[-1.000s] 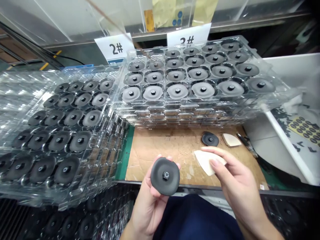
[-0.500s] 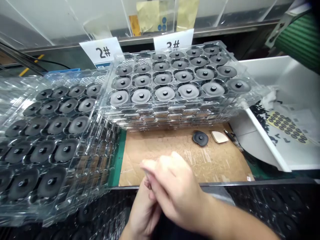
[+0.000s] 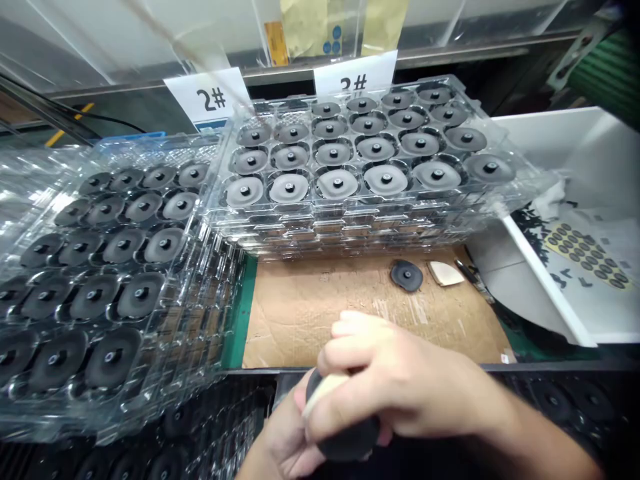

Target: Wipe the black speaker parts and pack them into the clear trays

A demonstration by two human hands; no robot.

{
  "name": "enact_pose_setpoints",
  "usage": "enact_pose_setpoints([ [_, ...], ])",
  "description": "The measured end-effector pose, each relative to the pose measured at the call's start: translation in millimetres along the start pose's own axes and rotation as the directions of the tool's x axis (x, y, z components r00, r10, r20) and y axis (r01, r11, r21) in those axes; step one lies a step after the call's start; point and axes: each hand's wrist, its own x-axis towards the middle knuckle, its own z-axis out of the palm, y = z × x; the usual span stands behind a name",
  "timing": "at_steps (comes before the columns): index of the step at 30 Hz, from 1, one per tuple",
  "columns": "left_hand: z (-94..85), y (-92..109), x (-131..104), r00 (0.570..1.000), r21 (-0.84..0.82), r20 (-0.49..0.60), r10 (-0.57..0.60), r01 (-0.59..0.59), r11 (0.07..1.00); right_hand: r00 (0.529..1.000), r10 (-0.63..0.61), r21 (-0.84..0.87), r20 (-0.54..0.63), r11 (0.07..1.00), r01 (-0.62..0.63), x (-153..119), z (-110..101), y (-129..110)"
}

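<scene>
Low in the view, my left hand (image 3: 287, 433) is wrapped round a dark rounded part (image 3: 350, 440). My right hand (image 3: 395, 380) lies over that part, its fingers closed on a pale pad (image 3: 325, 392) that touches the dark surface. Part of the dark piece is hidden by my right fingers. On the cardboard sheet (image 3: 300, 307) beyond my hands rests another dark disc (image 3: 407, 275) with a small central knob. Beside it lies a cream pad (image 3: 446, 274).
Stacked clear trays of dark discs stand at the left (image 3: 170, 320) and at the back (image 3: 350, 207). A white bin (image 3: 545, 280) at the right holds a sticker sheet (image 3: 587, 255). A black pen-like tool (image 3: 474, 280) lies beside the bin. Paper signs (image 3: 210, 97) stand behind.
My hands have turned and moved apart a little, so the dark part and the pale pad now show between them. The whole view has shifted slightly.
</scene>
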Motion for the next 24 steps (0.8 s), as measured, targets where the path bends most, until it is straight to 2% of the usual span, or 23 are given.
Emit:
enact_pose_setpoints([
  [2, -5.1, -1.8, -2.0, 0.993, -0.05, 0.078, -0.092, 0.096, 0.994, 0.998, -0.012, -0.009, 0.064, 1.0, 0.012, 4.8, -1.7, 8.7],
  [5, -13.1, -6.4, -2.9, 0.98, -0.123, 0.15, -0.134, 0.153, 0.98, 0.999, -0.018, 0.044, 0.04, 0.999, 0.016, 8.7, 7.5, 26.2],
  [7, -16.1, -9.8, -2.2, 0.982, -0.173, 0.161, -0.098, 0.126, 0.977, 0.992, 0.122, 0.082, -0.035, 0.99, -0.119, 8.4, 18.8, 41.4],
  [9, -16.8, -11.9, -2.0, 0.987, -0.23, 0.155, -0.036, 0.072, 0.971, 0.952, 0.289, 0.109, -0.102, 0.954, -0.278, 4.7, 32.5, 58.4],
  [15, -15.7, -6.9, -7.3, 0.982, -0.338, 0.176, 0.064, -0.001, 0.941, 0.864, 0.465, 0.173, -0.194, 0.883, -0.436, -22.6, 88.5, 98.6],
  [19, -17.1, -1.5, -9.8, 0.989, -0.348, 0.122, 0.086, -0.038, 0.937, 0.772, 0.541, 0.197, -0.334, 0.841, -0.504, -37.2, 111.8, 98.1],
  [22, -17.4, 1.1, -10.0, 0.985, -0.336, 0.12, 0.124, -0.077, 0.939, 0.702, 0.582, 0.26, -0.41, 0.813, -0.522, -42.0, 107.3, 86.0],
  [24, -16.3, 2.7, -9.8, 0.983, -0.298, 0.115, 0.145, -0.105, 0.949, 0.676, 0.604, 0.299, -0.423, 0.797, -0.525, -44.5, 99.7, 77.0],
])
